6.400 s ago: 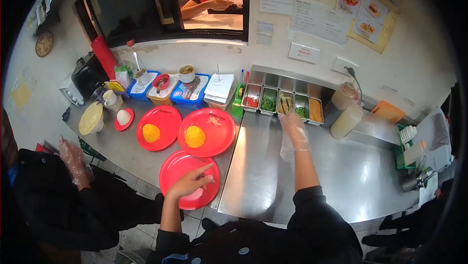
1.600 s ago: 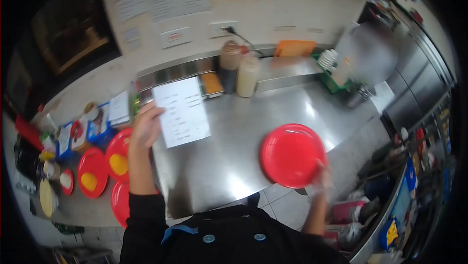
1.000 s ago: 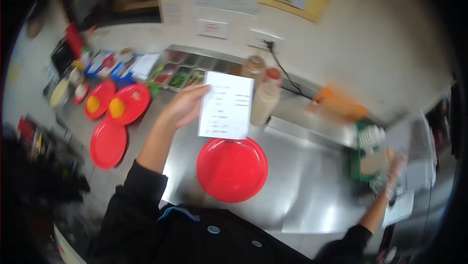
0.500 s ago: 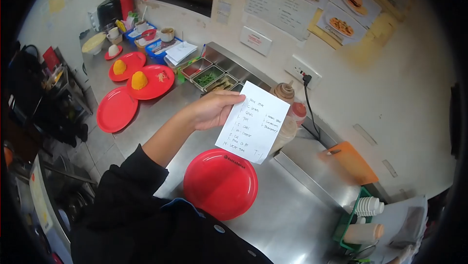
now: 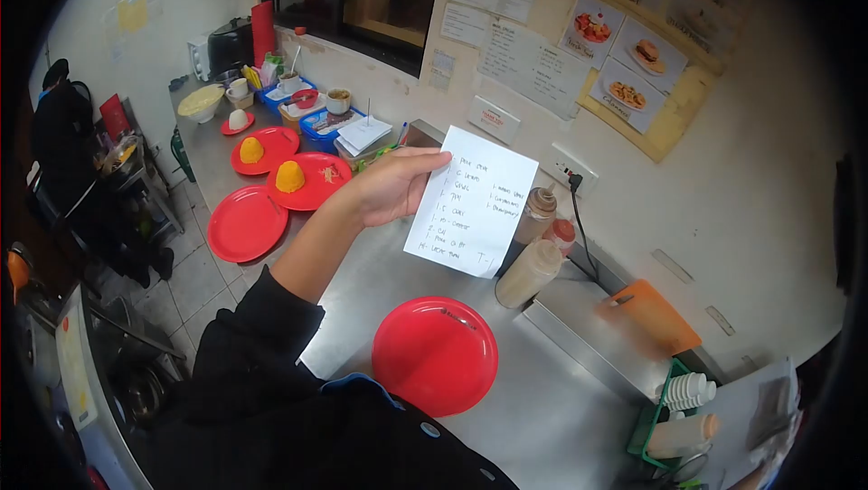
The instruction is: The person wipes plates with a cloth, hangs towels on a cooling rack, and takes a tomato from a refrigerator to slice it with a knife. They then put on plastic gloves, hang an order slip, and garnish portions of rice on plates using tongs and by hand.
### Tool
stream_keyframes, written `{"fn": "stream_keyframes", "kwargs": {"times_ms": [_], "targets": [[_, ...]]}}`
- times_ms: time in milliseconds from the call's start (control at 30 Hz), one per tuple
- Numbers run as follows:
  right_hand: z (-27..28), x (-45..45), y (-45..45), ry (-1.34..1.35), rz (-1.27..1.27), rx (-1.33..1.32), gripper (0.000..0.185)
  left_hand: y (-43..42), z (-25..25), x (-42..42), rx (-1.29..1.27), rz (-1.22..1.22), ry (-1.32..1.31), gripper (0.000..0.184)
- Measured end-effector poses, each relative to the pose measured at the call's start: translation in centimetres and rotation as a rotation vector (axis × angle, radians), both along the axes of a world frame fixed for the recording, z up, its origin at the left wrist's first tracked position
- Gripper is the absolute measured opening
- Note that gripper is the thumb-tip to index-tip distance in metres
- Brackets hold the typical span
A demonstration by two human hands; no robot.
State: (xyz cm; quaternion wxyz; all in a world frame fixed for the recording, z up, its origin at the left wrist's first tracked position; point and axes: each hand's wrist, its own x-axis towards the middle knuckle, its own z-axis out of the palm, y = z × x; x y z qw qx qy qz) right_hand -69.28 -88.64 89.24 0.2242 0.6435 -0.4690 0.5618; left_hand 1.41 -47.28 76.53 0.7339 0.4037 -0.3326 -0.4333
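Note:
My left hand (image 5: 398, 187) is closed on a white paper slip (image 5: 472, 205), pinching its left edge with the thumb in front and the fingers behind. The slip carries a handwritten list in dark ink, with "T-1" near its lower right corner. It is held up above the steel counter (image 5: 561, 391). Below it a bare round red plate (image 5: 434, 359) lies on the counter, with dark lettering on its rim. My right hand is not in view. Behind the slip stand a squeeze bottle of pale sauce (image 5: 529, 273), a brown one (image 5: 540, 210) and a red one (image 5: 561, 234).
Red plates, two with mounds of yellow rice (image 5: 290, 177), sit at the counter's far left. Blue trays (image 5: 323, 139) and a stack of paper slips (image 5: 364, 135) lie beyond. An orange board (image 5: 655, 314) and a green basket (image 5: 644, 431) are right. A person (image 5: 72, 164) stands far left.
The view has tilted up and shifted, so the counter items sit further right and more of the wall shows. My left hand still holds the slip, now with the pale sauce bottle more visible.

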Motion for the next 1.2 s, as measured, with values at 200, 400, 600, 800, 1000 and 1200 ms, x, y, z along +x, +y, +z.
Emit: {"fn": "stream_keyframes", "kwargs": {"times_ms": [200,400,600,800,1000,1200], "targets": [[4.8,7.8,12.2,-0.033,0.39,-0.14,0.047,3.0,0.7,0.6,-0.077,0.005,-0.014,0.038],[3.0,16.6,21.7,0.033,0.844,-0.088,0.047,6.1,-1.7,1.4,-0.128,-0.046,0.059,0.038],[-11.5,27.2,26.3,-0.186,1.149,0.267,0.048,9.9,-5.4,2.6,-0.108,-0.057,0.129,0.038],[-26.4,36.7,29.5,-0.558,1.15,1.087,0.044,13.2,-8.1,4.8,-0.028,-0.029,0.168,0.038],[-38.9,48.2,36.1,0.576,0.856,0.958,0.068,12.4,-4.2,6.3,-0.029,-0.073,0.078,0.037],[-40.7,49.5,39.7,0.64,0.519,0.725,0.069,8.0,8.2,4.5,-0.134,-0.125,-0.231,0.035]]}}
